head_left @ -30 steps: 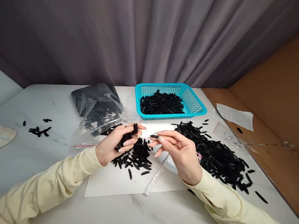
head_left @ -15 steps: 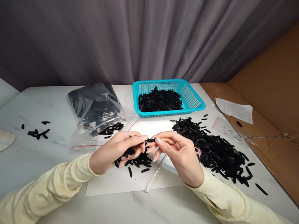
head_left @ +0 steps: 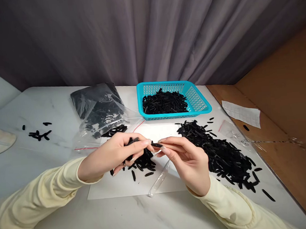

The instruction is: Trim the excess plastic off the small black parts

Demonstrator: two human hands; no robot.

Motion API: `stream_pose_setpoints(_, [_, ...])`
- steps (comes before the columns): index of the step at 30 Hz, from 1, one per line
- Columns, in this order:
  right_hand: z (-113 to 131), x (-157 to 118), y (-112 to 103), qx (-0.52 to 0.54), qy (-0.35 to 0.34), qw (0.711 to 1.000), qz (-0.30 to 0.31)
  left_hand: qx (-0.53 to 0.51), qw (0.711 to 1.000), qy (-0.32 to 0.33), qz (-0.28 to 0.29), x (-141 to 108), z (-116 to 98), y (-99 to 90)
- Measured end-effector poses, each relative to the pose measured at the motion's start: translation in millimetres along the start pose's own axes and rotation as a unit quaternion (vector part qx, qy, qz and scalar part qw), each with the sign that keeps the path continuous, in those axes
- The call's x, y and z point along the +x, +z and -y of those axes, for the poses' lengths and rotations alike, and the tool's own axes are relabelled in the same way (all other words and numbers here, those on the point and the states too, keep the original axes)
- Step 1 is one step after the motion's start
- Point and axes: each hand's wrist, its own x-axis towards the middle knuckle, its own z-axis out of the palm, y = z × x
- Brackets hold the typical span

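On the near side of the blue basket (head_left: pixel 176 115), our left hand (head_left: pixel 103 157) and right hand (head_left: pixel 192 160) have closed together, so both sets of fingers seemingly pinch one black strip (head_left: pixel 157 145), the left also cradling more strips (head_left: pixel 134 140).

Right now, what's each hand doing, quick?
Left hand: closed around several black pieces, fingertips at one end of another.
Right hand: thumb and finger pinched on that other black piece.
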Motion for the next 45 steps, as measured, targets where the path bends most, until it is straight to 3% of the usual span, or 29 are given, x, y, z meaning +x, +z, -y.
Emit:
stream_pose_setpoints(5, [-4.1,-2.8,-1.1,-0.056,-0.060,0.997,0.006,0.101,0.995,-0.013,-0.024,-7.6,-5.9,9.0])
stream_pose_setpoints(8, [-4.9,-2.8,-1.6,-0.065,-0.070,0.995,0.015,0.111,0.993,0.018,-0.034,-9.2,-5.0,12.4])
stream_pose_setpoints(18, [-6.1,-2.6,-3.2,-0.049,-0.071,0.994,0.067,0.205,0.967,0.140,-0.052,-14.3,-1.7,14.7])
stream_pose_setpoints(27, [-3.3,0.7,-4.1,-0.047,-0.069,0.991,0.102,0.239,0.957,0.159,-0.039,-17.0,-1.8,16.8])
stream_pose_setpoints(45, [19.2,12.8,-7.1,0.020,0.066,0.987,0.147,0.271,0.954,0.127,-0.014,-21.7,0.8,22.1])
